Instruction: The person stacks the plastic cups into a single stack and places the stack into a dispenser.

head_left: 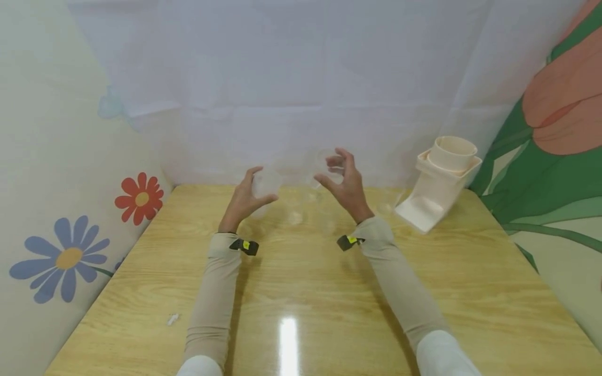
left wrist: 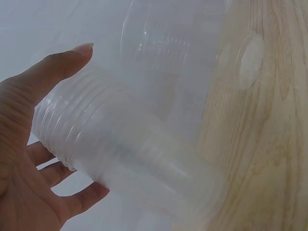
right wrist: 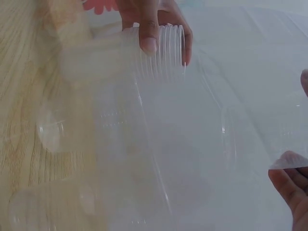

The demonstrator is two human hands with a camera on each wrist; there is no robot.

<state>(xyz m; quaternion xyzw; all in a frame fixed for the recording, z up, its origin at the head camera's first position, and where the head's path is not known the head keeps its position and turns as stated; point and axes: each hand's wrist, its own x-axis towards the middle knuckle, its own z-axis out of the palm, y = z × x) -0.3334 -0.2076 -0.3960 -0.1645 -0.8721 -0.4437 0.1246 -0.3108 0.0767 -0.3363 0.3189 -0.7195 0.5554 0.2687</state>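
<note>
My left hand (head_left: pixel 246 198) grips a stack of clear plastic cups (left wrist: pixel 130 144), thumb on one side and fingers round the ribbed rims. The stack tilts, its narrow end toward the table. To its right, my right hand (head_left: pixel 347 185) curves its thumb and fingers round a single clear plastic cup (head_left: pixel 324 164), faint against the white cloth. In the right wrist view, the right fingers (right wrist: pixel 286 187) show at the right edge, partly behind clear plastic. Between and below the hands, another clear cup (head_left: pixel 295 215) stands on the wooden table (head_left: pixel 301 277).
A cream-coloured plastic stand with a round tube (head_left: pixel 437 183) is at the back right. Another clear cup (head_left: pixel 386 205) sits just left of it. White cloth (head_left: pixel 282 78) hangs behind the table. A small white scrap (head_left: pixel 172 318) lies at the front left.
</note>
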